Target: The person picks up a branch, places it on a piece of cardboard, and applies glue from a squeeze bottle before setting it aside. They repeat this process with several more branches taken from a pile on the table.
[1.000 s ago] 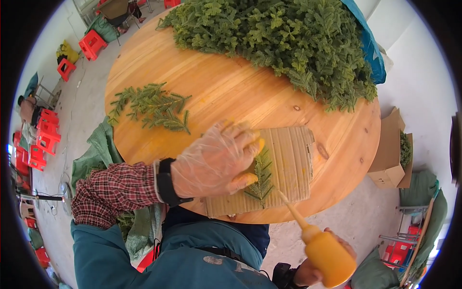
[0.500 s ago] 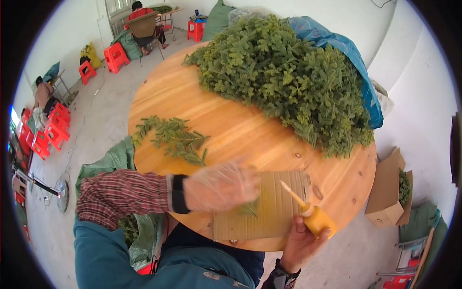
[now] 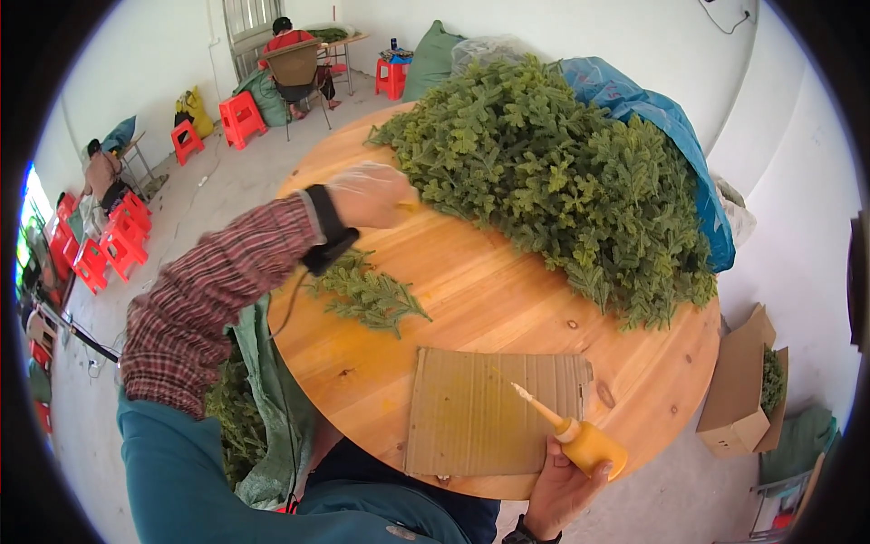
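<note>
The left hand [image 3: 373, 196], gloved, is half-curled at the edge of the one big pile [image 3: 553, 181]; whether it grips anything or touches the pile, I can't tell. One loose group of sprigs [image 3: 372, 295], overlapping too much to count, lies just nearer than that hand, likely kept apart for easy reach. The right hand [image 3: 564, 491] is closed around one yellow bottle [image 3: 594, 449], nozzle tilted up, probably against drips. One sheet of cardboard [image 3: 453, 426] lies left of it, seemingly shielding the worktop [image 3: 507, 290].
</note>
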The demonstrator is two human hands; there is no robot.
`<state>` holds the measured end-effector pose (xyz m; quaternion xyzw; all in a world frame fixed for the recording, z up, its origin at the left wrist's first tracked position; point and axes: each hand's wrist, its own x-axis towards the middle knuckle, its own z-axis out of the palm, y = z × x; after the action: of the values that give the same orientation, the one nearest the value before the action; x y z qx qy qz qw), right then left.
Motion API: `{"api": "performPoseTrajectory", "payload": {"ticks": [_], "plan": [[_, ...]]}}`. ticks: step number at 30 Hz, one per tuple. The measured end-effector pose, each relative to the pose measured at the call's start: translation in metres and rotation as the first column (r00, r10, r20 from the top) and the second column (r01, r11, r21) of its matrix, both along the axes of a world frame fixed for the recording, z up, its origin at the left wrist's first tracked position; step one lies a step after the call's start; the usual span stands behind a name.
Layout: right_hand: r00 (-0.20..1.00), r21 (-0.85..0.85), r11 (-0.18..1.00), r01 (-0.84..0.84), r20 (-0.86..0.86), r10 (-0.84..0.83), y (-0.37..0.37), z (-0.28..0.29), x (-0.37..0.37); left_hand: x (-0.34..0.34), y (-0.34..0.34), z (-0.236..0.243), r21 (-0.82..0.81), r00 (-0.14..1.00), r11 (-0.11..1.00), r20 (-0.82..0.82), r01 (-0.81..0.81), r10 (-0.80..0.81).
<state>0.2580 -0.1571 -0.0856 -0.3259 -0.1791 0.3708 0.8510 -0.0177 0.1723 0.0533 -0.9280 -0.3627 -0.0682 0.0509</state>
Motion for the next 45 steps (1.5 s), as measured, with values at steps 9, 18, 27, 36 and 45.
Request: {"api": "performPoseTrajectory", "payload": {"ticks": [9,18,27,36,45], "plan": [[0.987,0.003,0.993,-0.120,0.105,0.119,-0.010,-0.018,0.009,0.072,0.089,-0.101,0.141,0.989,0.990,-0.150,0.004,0.017],[0.981,-0.032,0.988,-0.154,0.114,0.157,-0.008,-0.016,0.010,0.080,0.090,-0.096,0.213,0.957,0.972,-0.289,0.096,-0.031],[0.987,-0.044,0.993,-0.109,0.117,0.114,-0.003,-0.003,0.004,0.032,0.077,-0.023,-0.365,0.871,0.923,0.484,0.119,0.079],[0.984,0.129,0.991,-0.023,-0.170,0.045,-0.007,-0.014,0.010,0.039,-0.017,0.004,-0.677,0.811,0.623,0.574,0.392,0.113],[0.972,0.091,0.980,0.177,-0.175,-0.159,-0.036,-0.003,0.025,0.092,-0.147,-0.054,-0.221,0.750,0.737,0.396,0.638,-0.530]]}}
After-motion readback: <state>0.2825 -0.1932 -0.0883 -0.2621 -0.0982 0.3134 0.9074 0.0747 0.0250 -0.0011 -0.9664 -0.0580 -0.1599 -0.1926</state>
